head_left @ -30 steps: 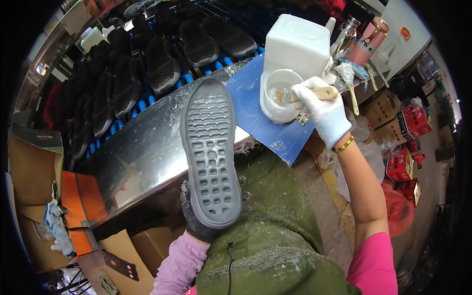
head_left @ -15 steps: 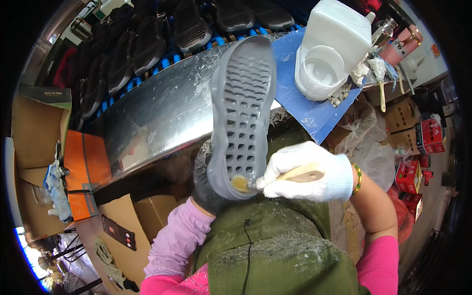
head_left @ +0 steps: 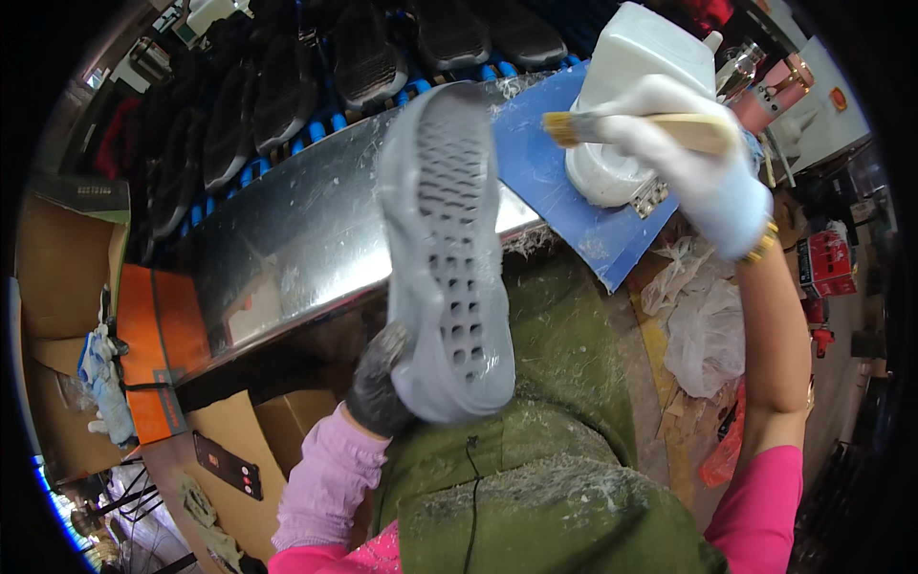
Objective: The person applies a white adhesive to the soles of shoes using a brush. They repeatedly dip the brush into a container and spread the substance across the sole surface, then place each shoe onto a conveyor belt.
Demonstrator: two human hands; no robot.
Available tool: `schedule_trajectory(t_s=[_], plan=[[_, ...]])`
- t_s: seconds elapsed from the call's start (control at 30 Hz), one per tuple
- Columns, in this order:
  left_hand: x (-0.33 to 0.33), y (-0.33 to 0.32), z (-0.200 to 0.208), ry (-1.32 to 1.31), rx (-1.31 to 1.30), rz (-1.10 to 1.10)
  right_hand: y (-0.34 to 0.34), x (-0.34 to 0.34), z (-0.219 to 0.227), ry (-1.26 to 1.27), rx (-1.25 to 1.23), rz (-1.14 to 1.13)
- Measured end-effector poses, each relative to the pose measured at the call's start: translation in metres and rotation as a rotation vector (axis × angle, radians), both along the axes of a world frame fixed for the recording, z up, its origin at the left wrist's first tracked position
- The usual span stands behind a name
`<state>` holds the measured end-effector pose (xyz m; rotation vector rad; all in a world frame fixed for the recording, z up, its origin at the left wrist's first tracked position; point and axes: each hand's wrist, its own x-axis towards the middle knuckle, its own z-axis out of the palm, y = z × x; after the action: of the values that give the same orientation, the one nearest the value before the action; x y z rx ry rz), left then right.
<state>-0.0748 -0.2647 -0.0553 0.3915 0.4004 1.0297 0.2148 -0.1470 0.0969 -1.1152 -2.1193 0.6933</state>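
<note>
My left hand (head_left: 376,385), in a dark grey glove, grips the heel end of a grey shoe sole (head_left: 449,287). The sole stands tilted above my lap, with its inner side of square hollows and wavy ridges facing me. My right hand (head_left: 684,153), in a white glove, holds a flat brush (head_left: 698,132) by its wooden handle. Its yellowish bristles point left, over a blue sheet (head_left: 535,143). Just behind that hand stands a white plastic container (head_left: 645,53); the hand and brush cover much of its round front cup.
A shiny metal bench (head_left: 287,239) crosses ahead of me. Beyond it, several black shoes (head_left: 368,57) rest on a blue roller rack. Cardboard boxes (head_left: 72,258) and an orange box (head_left: 158,335) stand at left, near a phone (head_left: 228,465). Plastic bags (head_left: 708,335) lie at right.
My right hand has lifted the brush off the sole's heel and carried it up and right to the white container. The sole has shifted slightly left and down in my left hand.
</note>
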Motion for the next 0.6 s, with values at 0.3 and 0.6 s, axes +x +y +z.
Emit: schedule_trajectory(t_s=[0.3,0.6], plan=[[0.027,0.015,0.002,-0.13,-0.144,0.028,-0.028,0.042,-0.031,0.348,0.013,-0.475],[0.058,-0.023,-0.007,0.019,-0.145,0.001,-0.03,-0.047,-0.063,0.763,-0.357,-0.166]])
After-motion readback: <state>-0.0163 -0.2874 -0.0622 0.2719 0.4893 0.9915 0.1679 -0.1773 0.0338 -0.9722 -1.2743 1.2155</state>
